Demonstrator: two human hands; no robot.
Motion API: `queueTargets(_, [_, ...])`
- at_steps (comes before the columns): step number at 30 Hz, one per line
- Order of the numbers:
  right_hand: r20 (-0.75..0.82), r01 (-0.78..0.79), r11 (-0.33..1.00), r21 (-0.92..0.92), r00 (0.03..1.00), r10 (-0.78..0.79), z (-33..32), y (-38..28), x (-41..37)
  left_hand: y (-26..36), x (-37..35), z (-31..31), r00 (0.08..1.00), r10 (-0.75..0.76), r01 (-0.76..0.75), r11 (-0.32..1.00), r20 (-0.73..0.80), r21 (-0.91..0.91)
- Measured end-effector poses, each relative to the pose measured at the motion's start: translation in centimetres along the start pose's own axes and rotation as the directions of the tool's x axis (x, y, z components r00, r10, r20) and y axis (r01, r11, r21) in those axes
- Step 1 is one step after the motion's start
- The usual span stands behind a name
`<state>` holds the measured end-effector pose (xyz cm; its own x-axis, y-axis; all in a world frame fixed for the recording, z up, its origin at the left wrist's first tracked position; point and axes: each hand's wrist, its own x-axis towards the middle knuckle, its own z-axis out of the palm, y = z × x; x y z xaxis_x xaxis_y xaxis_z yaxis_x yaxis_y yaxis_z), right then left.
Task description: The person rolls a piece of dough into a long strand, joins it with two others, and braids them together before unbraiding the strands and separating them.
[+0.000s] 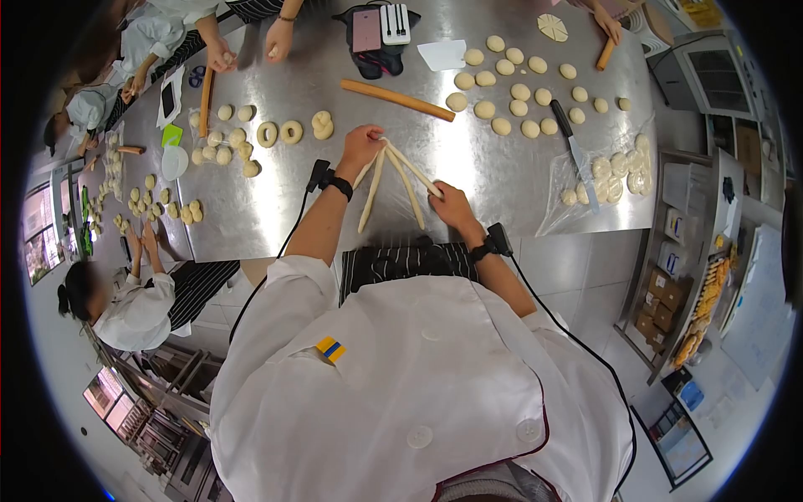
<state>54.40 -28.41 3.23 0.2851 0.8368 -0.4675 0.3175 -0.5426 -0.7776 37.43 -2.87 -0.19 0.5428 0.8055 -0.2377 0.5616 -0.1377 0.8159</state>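
Note:
Several long dough strands (pixel 406 189) fan out from one joined end on the steel table. My left hand (pixel 362 147) is closed on that joined end at the top. The fingers of my right hand (pixel 452 206) are closed around the lower end of the rightmost strand. Two middle strands lie loose on the table, pointing toward me. Another strand runs down beside my left wrist, partly hidden by the hand. Beyond my hands lies a wooden rolling pin (pixel 397 99).
Round dough balls (pixel 519 92) are spread at the right, near a long knife (pixel 577 159) lying on plastic-wrapped dough (pixel 617 177). Shaped dough rings (pixel 291 131) and a dough knot (pixel 322 125) sit left. Other people's hands (pixel 280 40) work across the table. A power bank (pixel 395 24) lies beyond.

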Motion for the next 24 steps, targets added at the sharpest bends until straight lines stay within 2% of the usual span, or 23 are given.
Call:
queueTargets(5, [0.012,0.002,0.998,-0.056,1.0,-0.002,-0.1,-0.2,-1.1,0.1,0.9,-0.3,0.986,-0.145,0.142,0.989,0.083,0.037])
queueTargets(12, [-0.067,0.008,0.981,-0.195,0.997,-0.022,1.4,-1.5,-3.0,0.9,-0.7,0.9,0.993,-0.118,0.12,0.987,-0.03,0.106])
queueTargets(14, [-0.073,-0.031,0.978,-0.207,0.997,0.016,1.9,-1.7,-3.6,0.8,-0.6,1.2,0.999,-0.023,0.032,0.975,-0.043,0.222])
queueTargets(16, [-0.084,-0.064,0.973,-0.221,0.995,0.046,2.1,-1.8,-3.8,1.0,-0.5,0.9,0.997,-0.066,0.07,0.983,-0.033,0.169])
queueTargets(20, [-0.207,-0.027,0.961,-0.277,0.978,-0.032,1.1,-2.0,-3.3,0.0,0.9,0.8,0.991,-0.136,0.136,0.991,-0.012,0.007])
queueTargets(24, [-0.263,-0.007,0.944,-0.33,0.961,-0.085,0.9,-1.3,-3.8,0.3,1.0,0.8,0.994,-0.1,0.103,0.993,-0.05,0.058])
